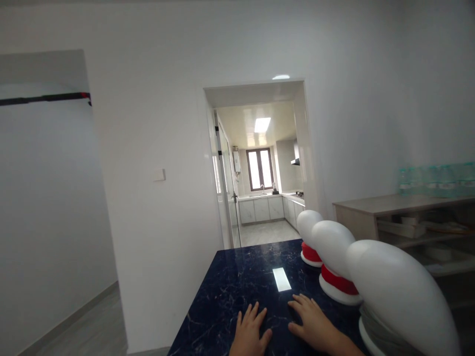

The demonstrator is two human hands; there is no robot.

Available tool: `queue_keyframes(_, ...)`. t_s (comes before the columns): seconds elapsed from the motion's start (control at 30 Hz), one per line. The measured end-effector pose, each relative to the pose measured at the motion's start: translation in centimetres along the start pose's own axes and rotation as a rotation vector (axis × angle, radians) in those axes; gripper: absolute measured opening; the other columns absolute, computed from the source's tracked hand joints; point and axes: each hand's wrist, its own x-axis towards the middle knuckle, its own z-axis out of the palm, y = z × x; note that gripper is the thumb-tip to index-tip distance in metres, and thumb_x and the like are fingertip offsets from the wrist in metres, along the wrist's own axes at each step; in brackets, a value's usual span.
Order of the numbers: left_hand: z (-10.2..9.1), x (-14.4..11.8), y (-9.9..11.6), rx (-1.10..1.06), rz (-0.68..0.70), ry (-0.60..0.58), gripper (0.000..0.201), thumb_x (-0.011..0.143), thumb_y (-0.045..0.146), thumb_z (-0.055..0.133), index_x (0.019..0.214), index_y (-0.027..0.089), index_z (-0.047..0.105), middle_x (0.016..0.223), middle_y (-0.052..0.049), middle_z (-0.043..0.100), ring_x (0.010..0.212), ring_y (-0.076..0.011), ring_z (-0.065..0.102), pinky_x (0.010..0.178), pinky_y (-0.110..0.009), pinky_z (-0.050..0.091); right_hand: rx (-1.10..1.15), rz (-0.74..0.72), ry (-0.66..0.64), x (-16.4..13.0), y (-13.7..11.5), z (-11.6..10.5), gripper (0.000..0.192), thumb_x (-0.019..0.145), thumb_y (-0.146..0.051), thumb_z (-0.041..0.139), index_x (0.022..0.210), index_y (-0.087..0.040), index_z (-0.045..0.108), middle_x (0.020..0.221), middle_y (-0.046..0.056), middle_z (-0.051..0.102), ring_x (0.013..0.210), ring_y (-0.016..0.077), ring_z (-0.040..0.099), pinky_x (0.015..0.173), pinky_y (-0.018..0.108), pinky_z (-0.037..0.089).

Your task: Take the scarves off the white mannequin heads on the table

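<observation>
My dark marbled desk (237, 277) carries three white head forms (332, 247) along its right side. My left hand (249, 333) and right hand (313, 324) lie flat and empty just beside them; I'd keep the palms spread and steady, clear of the nearest one.

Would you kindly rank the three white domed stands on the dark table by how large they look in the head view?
1. Nearest stand, grey band: largest.
2. Middle stand, red band.
3. Farthest stand, red band: smallest.
They sit in a row receding from the camera, so nearness may explain the difference; true sizes may match.
</observation>
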Motion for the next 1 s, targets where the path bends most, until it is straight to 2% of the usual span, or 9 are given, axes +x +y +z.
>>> queue_keyframes(0.53, -0.35, -0.69, 0.63, -0.008, -0.021, 0.016, 0.069, 0.092, 0.048, 0.049, 0.159, 0.031, 0.047, 0.174, -0.004, 0.032, 0.164, -0.0292, 0.024, 0.134, -0.059, 0.011, -0.006, -0.001, -0.015, 0.23, 0.42, 0.33, 0.074, 0.089, -0.058, 0.06, 0.154, -0.023, 0.056, 0.169, 0.013, 0.042, 0.159, 0.0367, 0.031, 0.131, 0.058, 0.02)
queue_keyframes(1.0, -0.13, -0.37, 0.47, -0.004, -0.028, 0.015, 0.069, 0.092, 0.049, 0.05, 0.159, 0.031, 0.047, 0.174, -0.003, 0.032, 0.164, -0.0293, 0.023, 0.134, -0.059, 0.011, -0.02, -0.008, -0.017, -0.04, 0.31, 0.17, 0.075, 0.089, -0.059, 0.058, 0.155, -0.023, 0.055, 0.169, 0.013, 0.042, 0.16, 0.0361, 0.031, 0.131, 0.057, 0.02)
